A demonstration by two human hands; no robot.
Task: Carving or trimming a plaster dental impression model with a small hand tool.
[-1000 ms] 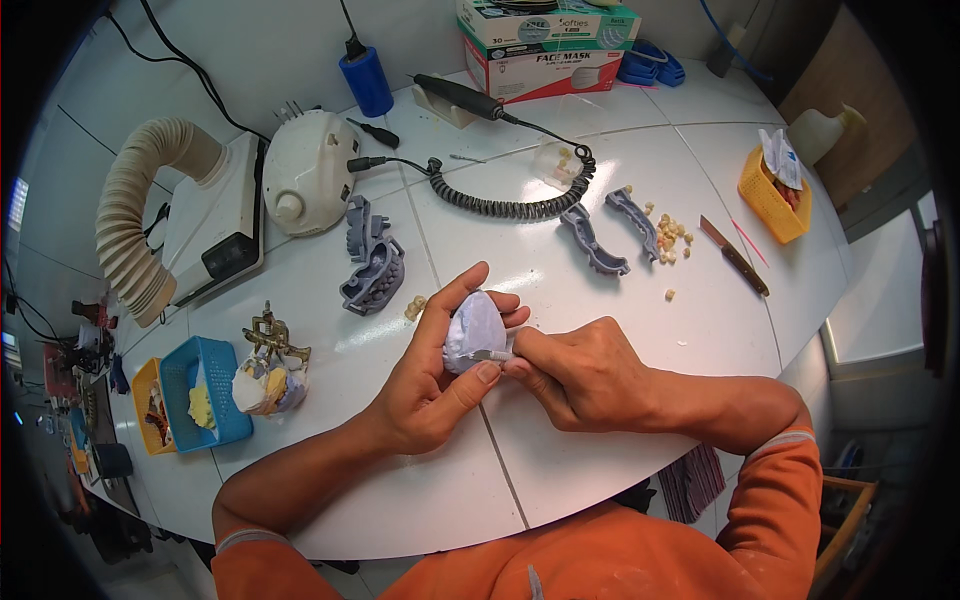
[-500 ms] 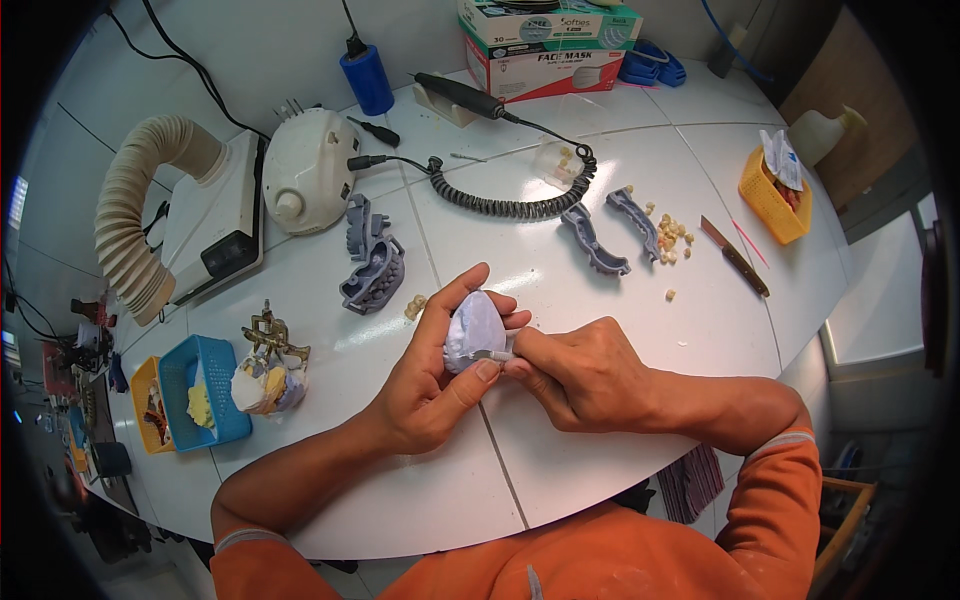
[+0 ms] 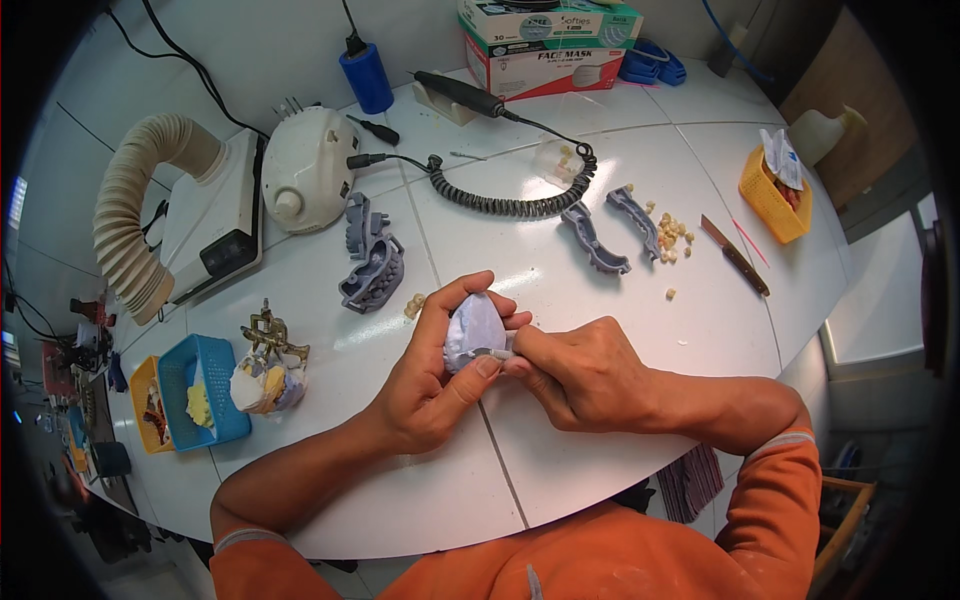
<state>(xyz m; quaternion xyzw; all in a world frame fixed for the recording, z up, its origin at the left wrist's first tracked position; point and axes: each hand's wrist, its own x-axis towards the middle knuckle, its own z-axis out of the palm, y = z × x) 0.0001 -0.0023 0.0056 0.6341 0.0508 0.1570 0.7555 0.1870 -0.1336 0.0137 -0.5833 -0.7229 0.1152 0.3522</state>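
Note:
My left hand is closed round a pale lilac dental cast with a white bumpy edge, its fingers curled behind it and its thumb at the lower side. In my right hand is a small metal-bladed tool, held in a pinch, its blade lying against the lower part of the cast near my left thumb. The handle is mostly hidden by my fingers. Beyond them on the white tiled table lie grey impression pieces and a scatter of small cream tooth-like pieces.
A brass articulator with plaster and blue and yellow baskets stand left. Behind are a white suction unit, motor box and coiled-cord handpiece. A knife and yellow basket lie right.
The raised fingertips of my left hand have dropped slightly. The cast and the tool are in nearly the same place, with the blade still against the cast.

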